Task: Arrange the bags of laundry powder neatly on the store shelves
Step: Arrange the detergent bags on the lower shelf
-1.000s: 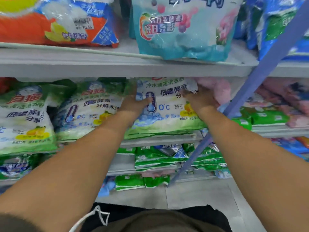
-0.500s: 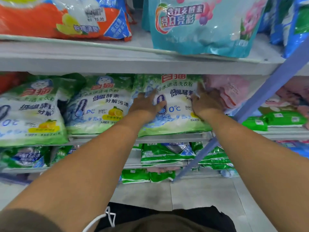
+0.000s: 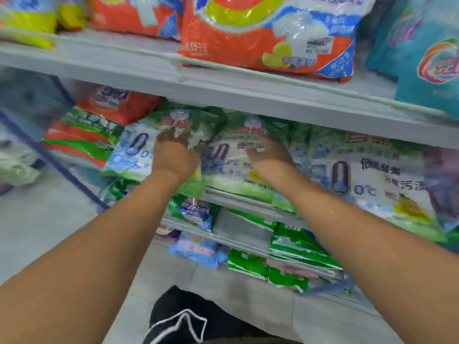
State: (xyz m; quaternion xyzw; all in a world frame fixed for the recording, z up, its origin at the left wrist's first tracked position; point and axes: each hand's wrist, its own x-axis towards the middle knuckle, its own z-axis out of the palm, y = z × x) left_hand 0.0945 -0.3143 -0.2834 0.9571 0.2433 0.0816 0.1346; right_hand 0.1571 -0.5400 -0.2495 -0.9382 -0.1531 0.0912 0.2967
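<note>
While left hand (image 3: 173, 157) grips crinkly left green bag (image 3: 139, 150), right hand (image 3: 270, 152) lies flat on glossy middle green bag (image 3: 231, 170) (2 plump plastic pillows), grey shelf (image 3: 248, 202).

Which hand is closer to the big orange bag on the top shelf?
The right hand, by a little. It rests on a green bag almost straight below the orange bag. The left hand lies further left, on the neighbouring green bag.

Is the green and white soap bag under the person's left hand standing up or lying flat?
Standing, leaning back: the green-and-white laundry powder bag faces outward, logo on top, bottom edge on the grey shelf.
</note>
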